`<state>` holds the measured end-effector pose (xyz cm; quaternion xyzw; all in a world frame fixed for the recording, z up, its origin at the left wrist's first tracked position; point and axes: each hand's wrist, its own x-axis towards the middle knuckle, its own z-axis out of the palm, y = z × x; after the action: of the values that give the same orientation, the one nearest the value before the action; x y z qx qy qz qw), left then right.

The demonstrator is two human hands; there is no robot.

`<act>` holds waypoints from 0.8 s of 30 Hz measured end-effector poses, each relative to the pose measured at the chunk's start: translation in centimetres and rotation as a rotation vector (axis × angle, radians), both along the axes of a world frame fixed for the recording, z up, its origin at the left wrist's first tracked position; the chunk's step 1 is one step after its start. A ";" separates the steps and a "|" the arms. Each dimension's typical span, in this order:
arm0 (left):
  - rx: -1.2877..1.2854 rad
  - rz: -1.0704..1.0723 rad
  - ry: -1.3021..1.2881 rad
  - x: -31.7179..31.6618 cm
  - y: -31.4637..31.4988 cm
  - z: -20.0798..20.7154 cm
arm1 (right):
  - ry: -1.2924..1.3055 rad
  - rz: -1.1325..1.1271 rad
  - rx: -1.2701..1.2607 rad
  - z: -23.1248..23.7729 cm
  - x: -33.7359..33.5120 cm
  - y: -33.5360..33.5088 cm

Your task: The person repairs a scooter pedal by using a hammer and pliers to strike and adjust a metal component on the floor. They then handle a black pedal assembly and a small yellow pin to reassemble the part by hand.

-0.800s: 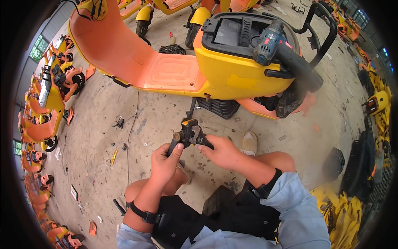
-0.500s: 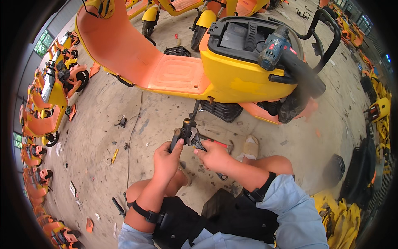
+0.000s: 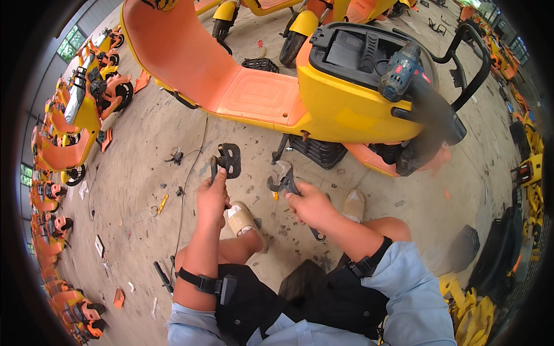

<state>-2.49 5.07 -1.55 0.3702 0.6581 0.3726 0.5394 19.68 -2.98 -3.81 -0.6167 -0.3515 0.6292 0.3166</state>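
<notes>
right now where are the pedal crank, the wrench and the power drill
pedal crank (image 3: 229, 158), head view, on the black pedal block
wrench (image 3: 282, 179), head view, on its jaw head
power drill (image 3: 401, 70), head view, on its blue-grey body

Glossy orange-and-yellow plastic clads the scooter; the pedal looks matt black plastic on a dark metal crank, the wrench dull grey metal, the floor rough, gritty concrete

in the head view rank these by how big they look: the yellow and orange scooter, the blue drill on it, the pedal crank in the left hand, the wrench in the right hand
1. Yellow and orange scooter, by far.
2. Blue drill.
3. Pedal crank in the left hand and wrench in the right hand: they look alike, so no ranking.
</notes>
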 end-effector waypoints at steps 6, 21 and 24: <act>0.160 -0.174 0.345 -0.5 -0.7 -0.4 | 0.347 -0.348 0.120 3.4 1.0 1.4; 0.169 -0.512 0.484 3.0 -2.3 0.6 | -0.466 -0.075 0.807 1.4 -0.3 0.0; 0.229 -0.583 0.687 3.0 -2.4 0.7 | -0.813 0.222 0.456 -1.3 -0.7 0.0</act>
<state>0.47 2.63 -0.85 0.6990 0.6218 0.1312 0.3279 18.94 -2.98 -5.08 -0.6864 -0.6396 0.2740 0.2115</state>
